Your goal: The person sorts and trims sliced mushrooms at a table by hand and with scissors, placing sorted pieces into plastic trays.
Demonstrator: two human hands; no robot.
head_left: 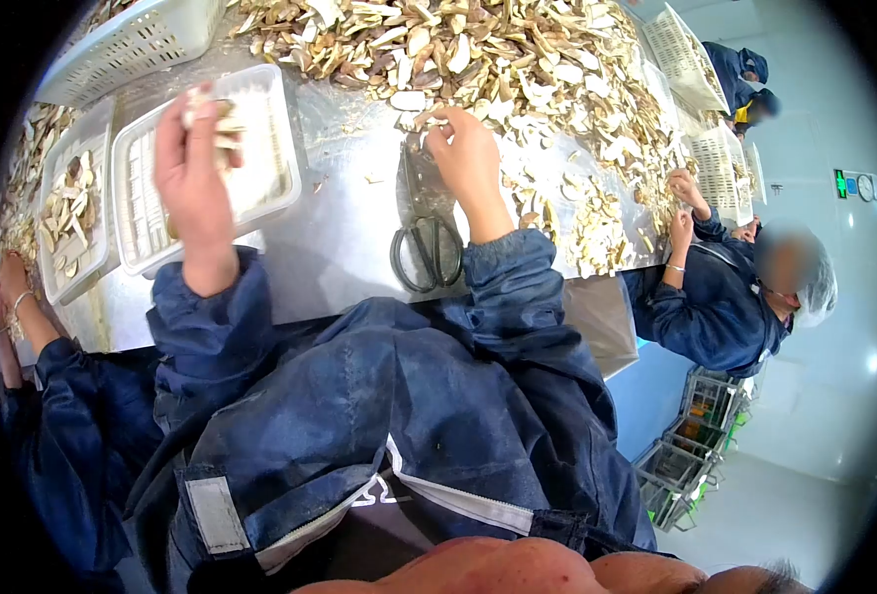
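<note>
My left hand [196, 183] is raised over a white plastic tray [288, 163], its fingers closed around several pale, brown-edged mushroom slices [229, 124]. The tray below has a ribbed bottom. My right hand [468, 163] is at the near edge of a big heap of sliced mushrooms [458, 49], with thumb and fingers pinched at a slice there; the fingertips are partly hidden. Just left of my right wrist, a pair of scissors with black handles [427, 255] lies on the metal table [344, 223], blades pointing away from me.
Left of the tray stands another clear tray [102, 238] holding slices. A white perforated basket [142, 49] is at the far left, with more baskets [721, 168] at right. Co-workers' hands are at the left edge and the right [684, 218]. Wire crates [691, 445] stand on the floor.
</note>
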